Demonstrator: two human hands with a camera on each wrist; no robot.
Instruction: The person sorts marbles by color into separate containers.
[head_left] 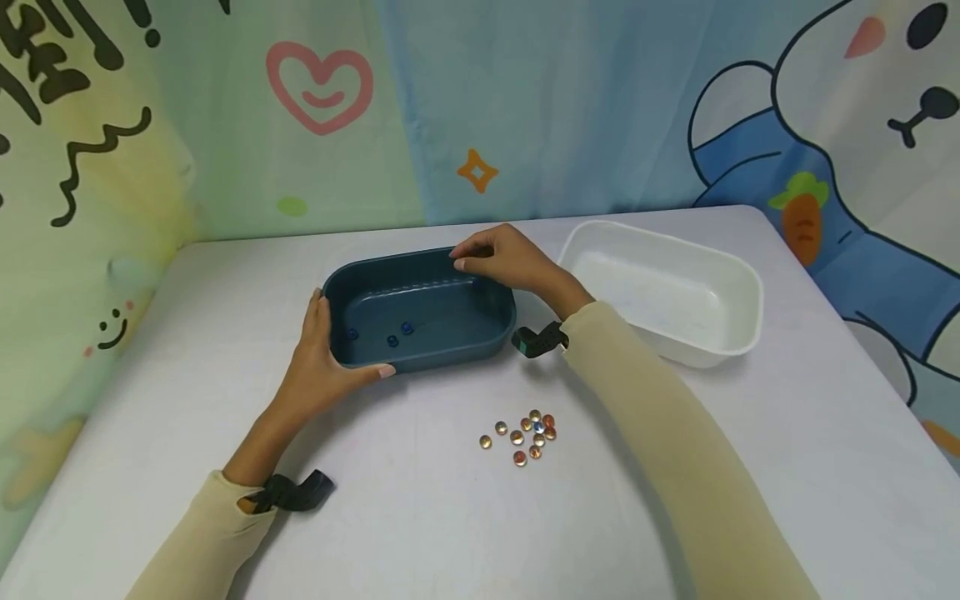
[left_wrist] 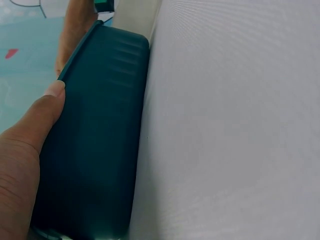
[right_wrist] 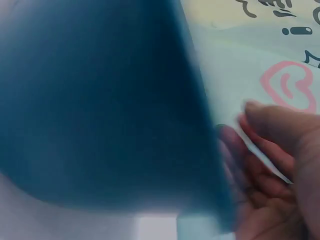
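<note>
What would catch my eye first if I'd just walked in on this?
Probably the dark blue tub mid-table, with the left grip at its near left corner, the right grip by its far right side, and small blue beads inside. Next, the shiny, mostly gold and orange beads scattered on the table in front. Behind, a pink heart smiles from the curtain.

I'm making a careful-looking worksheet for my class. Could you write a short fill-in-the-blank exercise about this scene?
1. In the head view, ____ small blue beads show inside the blue basin.
2. The left hand has its ____ along the near side of the blue basin.
3. In the head view, the white basin stands to the ____ of the blue one.

Missing words: three; thumb; right.
</note>
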